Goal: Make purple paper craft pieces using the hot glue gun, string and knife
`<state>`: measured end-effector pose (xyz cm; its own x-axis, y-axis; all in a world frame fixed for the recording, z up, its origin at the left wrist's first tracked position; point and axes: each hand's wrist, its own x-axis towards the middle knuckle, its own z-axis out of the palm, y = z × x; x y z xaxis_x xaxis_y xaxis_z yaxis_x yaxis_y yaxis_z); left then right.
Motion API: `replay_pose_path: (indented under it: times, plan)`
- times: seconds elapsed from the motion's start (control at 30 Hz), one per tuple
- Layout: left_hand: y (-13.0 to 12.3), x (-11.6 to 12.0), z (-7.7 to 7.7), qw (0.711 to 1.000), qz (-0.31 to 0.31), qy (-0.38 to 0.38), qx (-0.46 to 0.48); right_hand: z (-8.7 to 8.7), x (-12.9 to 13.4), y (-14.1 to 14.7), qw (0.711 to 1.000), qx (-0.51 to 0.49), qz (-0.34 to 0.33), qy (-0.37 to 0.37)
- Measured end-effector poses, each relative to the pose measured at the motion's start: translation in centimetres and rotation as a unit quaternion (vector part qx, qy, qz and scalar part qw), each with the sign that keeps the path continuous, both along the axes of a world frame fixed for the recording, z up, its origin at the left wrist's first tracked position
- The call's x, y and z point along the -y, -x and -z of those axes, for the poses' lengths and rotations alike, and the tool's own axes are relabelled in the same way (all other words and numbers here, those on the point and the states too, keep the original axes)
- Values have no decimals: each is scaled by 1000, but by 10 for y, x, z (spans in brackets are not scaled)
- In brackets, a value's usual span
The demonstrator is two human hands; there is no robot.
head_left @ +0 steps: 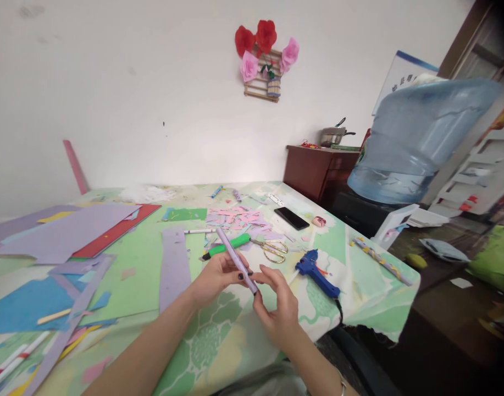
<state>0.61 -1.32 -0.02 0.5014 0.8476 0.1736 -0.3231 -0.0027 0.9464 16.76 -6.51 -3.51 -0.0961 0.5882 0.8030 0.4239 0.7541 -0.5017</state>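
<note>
A slim purple stick (231,248), which looks wrapped in paper, slants above the table's near edge. My left hand (212,278) is closed round its middle, the thumb lying across it. At the lower end, the thumb and fingers of my right hand (281,302) pinch the stick near its tip. Just beyond lie a green-handled cutter (229,246) and gold-handled scissors (272,248). A blue glue gun (317,273) rests to the right of my right hand. A wide purple paper strip (174,269) lies left of my left hand.
Coloured sheets (74,231) and strips cover the table's left side. Pink and purple scraps (239,219) lie heaped behind the scissors, beside a black phone (292,218). A decorated stick (381,261) lies near the right edge. Beyond stands a large water bottle (420,137).
</note>
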Motion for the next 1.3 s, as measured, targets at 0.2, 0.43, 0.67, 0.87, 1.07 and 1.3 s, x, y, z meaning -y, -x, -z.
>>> replay_pose_path:
  times: [0.2, 0.43, 0.67, 0.87, 1.07, 1.3]
  plan:
    - [0, 1, -1, 1000, 0, 2, -8, 0, 1, -1, 1000, -2, -14, 6]
    - [0, 2, -2, 1000, 11, -1, -6, 1, 1, -1, 1000, -10, -26, 7]
    - [1, -2, 4, 1000, 0, 5, -14, -4, 2, -2, 999, 0, -26, 29]
    - [-1, 0, 2, 1000, -4, 9, -15, -3, 3, -2, 999, -2, -44, 25]
    - [0, 2, 2, 999, -15, 4, -41, -4, 2, -3, 998, 25, -40, 30]
    - [0, 1, 2, 999, -13, 9, -32, -4, 3, -2, 999, -2, -26, 30]
